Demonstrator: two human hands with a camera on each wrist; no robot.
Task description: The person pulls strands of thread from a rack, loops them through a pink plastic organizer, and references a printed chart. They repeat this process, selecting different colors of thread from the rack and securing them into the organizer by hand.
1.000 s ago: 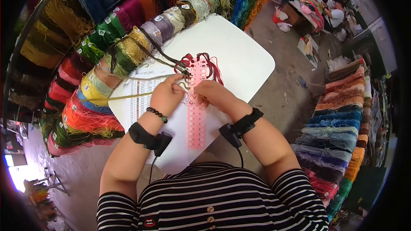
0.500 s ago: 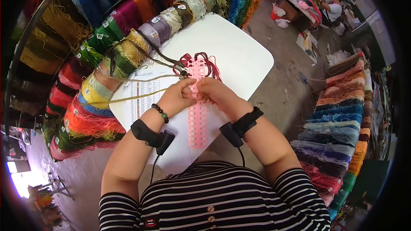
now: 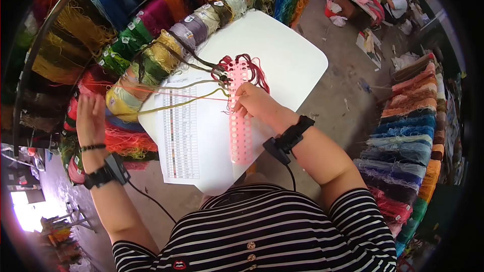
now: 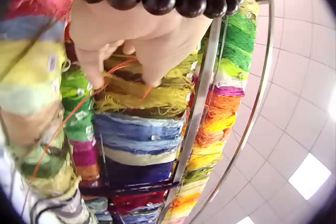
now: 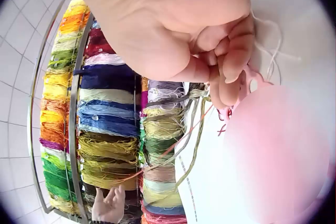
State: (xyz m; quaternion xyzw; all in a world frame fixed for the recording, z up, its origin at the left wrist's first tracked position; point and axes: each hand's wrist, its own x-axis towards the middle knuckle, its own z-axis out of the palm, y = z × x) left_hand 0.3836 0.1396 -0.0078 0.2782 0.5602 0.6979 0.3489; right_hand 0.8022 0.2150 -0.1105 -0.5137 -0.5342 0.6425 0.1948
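My left hand [image 3: 91, 121] is out at the far left by the hanging skeins, an orange-red thread [image 4: 63, 124] pinched between its thumb and fingers in the left wrist view. That thread runs across to the pink perforated strip [image 3: 241, 141] on the white board [image 3: 282, 45]. There my right hand [image 3: 256, 102] pinches the strip's edge and the thread's end, its fingers curled in the right wrist view. Dark red threads [image 3: 259, 73] and olive threads [image 3: 176, 105] are looped at the strip's upper holes. Its fingertips hide part of the strip.
A printed chart [image 3: 180, 136] lies under the threads. Rows of coloured skeins [image 3: 164, 50] hang along the board's left and far side. Another rack of skeins [image 3: 398, 136] stands at the right. A seated person [image 3: 397, 6] is at a far table.
My left hand has swung from the strip out to the far left, drawing the orange-red thread taut across the chart. My right hand has stayed at the strip.
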